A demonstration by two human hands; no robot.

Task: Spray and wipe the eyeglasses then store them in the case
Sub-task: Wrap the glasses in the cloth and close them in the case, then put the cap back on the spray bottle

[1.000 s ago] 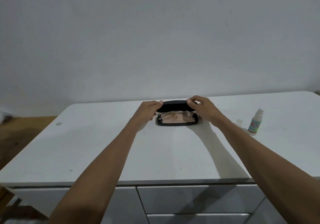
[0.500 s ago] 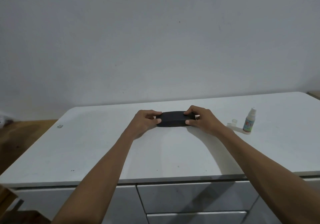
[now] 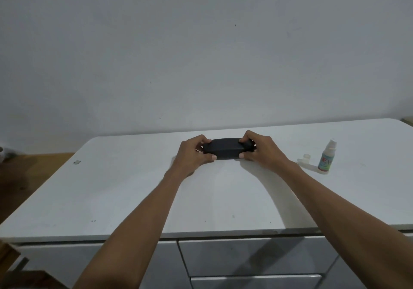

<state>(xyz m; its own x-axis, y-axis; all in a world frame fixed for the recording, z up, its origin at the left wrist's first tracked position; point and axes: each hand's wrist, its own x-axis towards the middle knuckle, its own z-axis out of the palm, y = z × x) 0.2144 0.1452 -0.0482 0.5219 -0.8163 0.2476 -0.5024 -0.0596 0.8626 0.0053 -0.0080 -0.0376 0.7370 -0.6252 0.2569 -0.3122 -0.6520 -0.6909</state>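
Above pale drawer fronts, we reach both arms across a white countertop. Our left hand and right hand clamp the ends of a closed black eyeglass case lying mid-counter. Right of it stand a small clear cap and a spray bottle.

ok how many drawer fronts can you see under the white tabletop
3, maybe more hidden. One at the left, partly behind the left forearm; one wide one right of centre; one below that, cut off by the picture's bottom edge. The right forearm covers the far right.
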